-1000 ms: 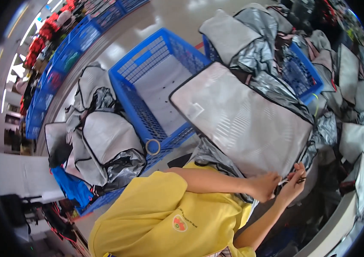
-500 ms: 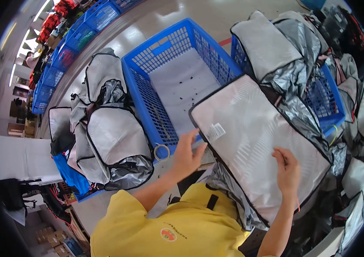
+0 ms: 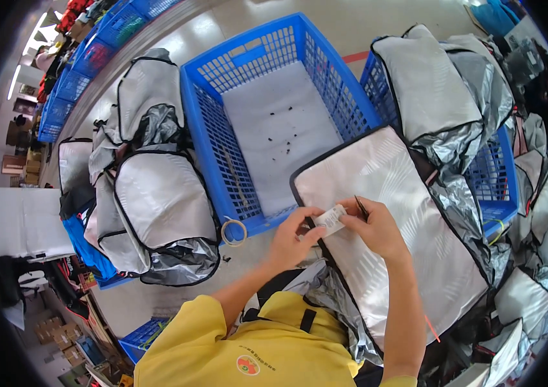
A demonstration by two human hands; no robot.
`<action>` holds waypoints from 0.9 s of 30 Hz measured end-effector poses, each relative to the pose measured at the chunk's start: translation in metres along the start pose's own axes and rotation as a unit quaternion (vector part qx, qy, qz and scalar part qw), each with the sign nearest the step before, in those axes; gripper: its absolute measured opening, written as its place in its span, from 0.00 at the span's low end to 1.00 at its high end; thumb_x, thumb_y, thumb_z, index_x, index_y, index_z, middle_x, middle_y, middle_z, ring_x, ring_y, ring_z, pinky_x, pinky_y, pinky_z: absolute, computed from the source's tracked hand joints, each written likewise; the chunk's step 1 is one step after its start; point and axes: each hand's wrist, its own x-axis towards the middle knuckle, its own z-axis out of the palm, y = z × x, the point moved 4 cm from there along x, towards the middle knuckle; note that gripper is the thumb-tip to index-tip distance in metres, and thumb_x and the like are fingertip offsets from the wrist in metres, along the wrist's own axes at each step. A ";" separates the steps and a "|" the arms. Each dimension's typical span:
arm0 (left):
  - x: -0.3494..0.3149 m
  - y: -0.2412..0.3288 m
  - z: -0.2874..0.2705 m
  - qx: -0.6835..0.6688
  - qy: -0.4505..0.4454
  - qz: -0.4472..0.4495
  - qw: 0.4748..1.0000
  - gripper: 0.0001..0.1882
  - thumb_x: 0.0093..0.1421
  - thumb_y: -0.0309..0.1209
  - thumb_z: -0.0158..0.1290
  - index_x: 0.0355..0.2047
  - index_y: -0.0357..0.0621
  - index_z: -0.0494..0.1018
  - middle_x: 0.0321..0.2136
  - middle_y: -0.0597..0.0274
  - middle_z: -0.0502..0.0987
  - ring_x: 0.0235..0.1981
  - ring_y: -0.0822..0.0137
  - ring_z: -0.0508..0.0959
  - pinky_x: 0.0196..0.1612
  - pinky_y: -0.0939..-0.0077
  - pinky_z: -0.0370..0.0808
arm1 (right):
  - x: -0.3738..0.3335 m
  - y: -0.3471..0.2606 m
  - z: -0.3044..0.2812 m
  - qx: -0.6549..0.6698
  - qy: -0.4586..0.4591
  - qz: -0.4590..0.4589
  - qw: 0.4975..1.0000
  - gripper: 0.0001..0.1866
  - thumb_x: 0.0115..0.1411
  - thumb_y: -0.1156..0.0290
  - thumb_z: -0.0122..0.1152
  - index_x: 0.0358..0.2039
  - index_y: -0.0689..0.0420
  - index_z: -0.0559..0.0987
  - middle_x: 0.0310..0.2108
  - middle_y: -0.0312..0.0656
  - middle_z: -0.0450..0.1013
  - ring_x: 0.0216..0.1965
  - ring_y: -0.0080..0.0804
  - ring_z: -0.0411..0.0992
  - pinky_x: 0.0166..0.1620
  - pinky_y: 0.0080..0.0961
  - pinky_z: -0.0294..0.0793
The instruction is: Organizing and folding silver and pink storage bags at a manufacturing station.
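A silvery-white padded insulated panel with black edging (image 3: pixel 409 238) lies slanted before me, with crumpled silver lining showing under its near edge. At its left edge a small white label (image 3: pixel 330 220) is pinched from both sides. My left hand (image 3: pixel 294 237) is closed on the label's left end, thumb and fingertips together. From the right, my right hand (image 3: pixel 377 229) grips the other end between thumb and finger. A slim dark pointed tool (image 3: pixel 362 208) sticks out of the right hand; its kind I cannot make out. A short orange strip (image 3: pixel 432 329) shows beside my right forearm.
A blue plastic crate (image 3: pixel 219 151) with a pale bottom liner and scattered black bits stands ahead. Silvery bags are heaped at left (image 3: pixel 161 200) and on another blue crate (image 3: pixel 506 174) at right. A tan ring (image 3: pixel 234 233) hangs at the near crate's corner.
Both hands have come together at the panel's left edge and taken hold of the label, which lay flat before. The right hand moved left and away from me; the view shifted slightly.
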 end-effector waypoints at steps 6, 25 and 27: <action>0.016 -0.016 -0.009 -0.170 -0.069 -0.110 0.977 0.26 0.63 0.24 0.64 0.58 0.43 0.66 0.46 0.66 0.75 0.40 0.76 0.76 0.42 0.81 0.75 | 0.007 -0.016 0.005 -0.031 -0.011 0.049 0.998 0.14 0.65 0.74 0.64 0.51 0.61 0.84 0.31 0.32 0.77 0.33 0.17 0.69 0.39 0.20 0.72; 0.010 0.006 0.000 -0.141 0.015 -0.147 0.979 0.12 0.69 0.32 0.59 0.48 0.38 0.80 0.37 0.72 0.80 0.38 0.82 0.74 0.44 0.82 0.71 | 0.014 -0.018 0.017 -0.171 0.052 -0.042 0.983 0.14 0.65 0.62 0.68 0.34 0.62 0.83 0.22 0.46 0.73 0.23 0.34 0.65 0.31 0.31 0.69; 0.008 0.003 -0.002 -0.107 0.013 -0.149 0.983 0.13 0.69 0.32 0.60 0.49 0.38 0.81 0.36 0.73 0.80 0.38 0.82 0.74 0.44 0.83 0.71 | 0.014 -0.018 0.018 -0.188 0.055 -0.021 0.980 0.16 0.65 0.60 0.69 0.33 0.63 0.83 0.21 0.46 0.73 0.23 0.32 0.65 0.31 0.32 0.68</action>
